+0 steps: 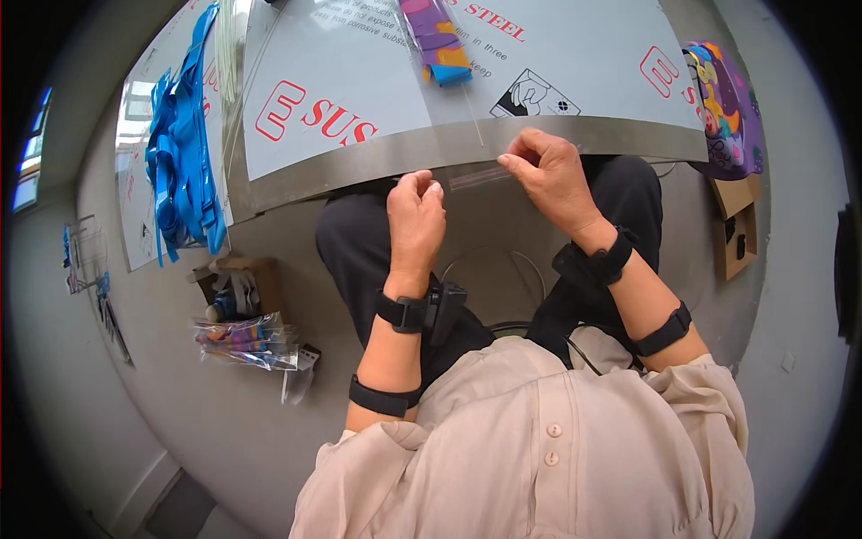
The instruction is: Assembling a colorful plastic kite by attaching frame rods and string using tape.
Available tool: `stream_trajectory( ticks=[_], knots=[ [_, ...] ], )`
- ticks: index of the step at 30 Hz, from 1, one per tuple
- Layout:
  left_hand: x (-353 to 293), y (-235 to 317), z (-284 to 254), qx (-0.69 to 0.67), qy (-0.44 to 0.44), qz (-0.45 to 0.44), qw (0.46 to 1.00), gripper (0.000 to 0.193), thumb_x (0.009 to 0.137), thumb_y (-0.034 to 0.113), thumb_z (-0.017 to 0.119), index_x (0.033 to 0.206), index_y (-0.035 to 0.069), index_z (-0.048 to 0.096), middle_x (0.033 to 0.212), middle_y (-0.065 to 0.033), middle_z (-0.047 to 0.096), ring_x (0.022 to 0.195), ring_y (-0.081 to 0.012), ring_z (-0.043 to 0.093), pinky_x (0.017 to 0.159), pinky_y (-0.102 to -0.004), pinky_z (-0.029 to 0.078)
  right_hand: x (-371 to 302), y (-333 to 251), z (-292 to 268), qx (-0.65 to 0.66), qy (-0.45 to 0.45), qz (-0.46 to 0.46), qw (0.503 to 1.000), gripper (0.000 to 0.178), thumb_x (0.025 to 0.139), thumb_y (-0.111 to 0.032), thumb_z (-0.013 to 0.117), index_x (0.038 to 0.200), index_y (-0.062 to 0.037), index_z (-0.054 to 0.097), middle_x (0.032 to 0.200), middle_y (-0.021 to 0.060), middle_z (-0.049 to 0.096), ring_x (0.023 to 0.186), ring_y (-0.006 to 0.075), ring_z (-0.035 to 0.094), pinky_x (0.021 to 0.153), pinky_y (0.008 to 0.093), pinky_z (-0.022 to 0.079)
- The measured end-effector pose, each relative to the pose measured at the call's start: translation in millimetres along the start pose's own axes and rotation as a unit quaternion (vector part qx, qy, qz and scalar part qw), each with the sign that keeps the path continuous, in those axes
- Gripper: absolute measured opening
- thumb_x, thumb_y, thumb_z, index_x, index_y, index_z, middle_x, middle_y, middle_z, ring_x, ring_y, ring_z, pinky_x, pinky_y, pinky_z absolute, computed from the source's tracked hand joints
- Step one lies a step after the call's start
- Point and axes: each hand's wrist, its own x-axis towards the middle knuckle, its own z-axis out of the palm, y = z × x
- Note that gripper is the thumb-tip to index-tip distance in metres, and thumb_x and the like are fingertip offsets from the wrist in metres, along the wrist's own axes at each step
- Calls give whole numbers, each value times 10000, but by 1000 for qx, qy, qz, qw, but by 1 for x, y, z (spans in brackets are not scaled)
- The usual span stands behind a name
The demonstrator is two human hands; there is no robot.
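Observation:
My right hand (557, 180) is at the table's front edge, thumb and forefinger pinched on the end of a narrow clear plastic strip (479, 179). This strip reaches left towards my other hand, just below the edge. With curled fingers and the thumb against them, my left hand (417, 220) stays near the strip's far end; whether it holds anything is hidden. Ahead of both hands, a purple, orange and blue patterned piece in a clear sleeve (440, 45) lies on the film-covered metal table (359, 166).
Blue straps (187, 153) hang over the table's left side, beside pale thin strands (227, 54). A purple cartoon-patterned bag (725, 117) stands at the right edge. Below are an open cardboard box (741, 234) on the right, and another box (260, 283) with clear packets (242, 341) on the left.

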Motion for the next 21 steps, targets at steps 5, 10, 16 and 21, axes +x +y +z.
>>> stream_trajectory(
  ticks=[5, 10, 16, 21],
  knots=[
    [-6, -9, 26, -218, 19, -126, 967, 181, 907, 180, 555, 927, 17, 633, 833, -36, 633, 742, -111, 570, 581, -257, 423, 5, 0, 32, -79, 34, -213, 973, 39, 780, -68, 603, 796, -34, 612, 779, 121, 554, 724, 296, 572, 650, 375, 462],
    [-3, -2, 27, -282, 55, -122, 950, 267, 924, 267, 533, 874, 27, 637, 768, -16, 607, 699, -106, 542, 574, -259, 400, 6, 1, 46, -89, 44, -197, 975, 49, 783, -81, 603, 818, -50, 618, 805, 119, 556, 747, 314, 573, 671, 397, 470],
    [-2, 0, 26, -284, 52, -76, 954, 422, 944, 390, 481, 879, 8, 649, 752, -27, 601, 691, -117, 534, 566, -258, 399, 12, -1, 49, -97, 35, -185, 977, 49, 775, -86, 605, 816, -60, 616, 793, 110, 552, 726, 314, 572, 650, 403, 468],
    [-3, 5, 26, -262, 56, -57, 962, 447, 944, 401, 477, 863, 0, 657, 744, -35, 609, 675, -120, 539, 553, -251, 398, 16, -7, 44, -138, 34, -194, 971, 58, 752, -92, 612, 748, -50, 572, 761, 109, 540, 700, 315, 560, 616, 413, 454]
  ],
)
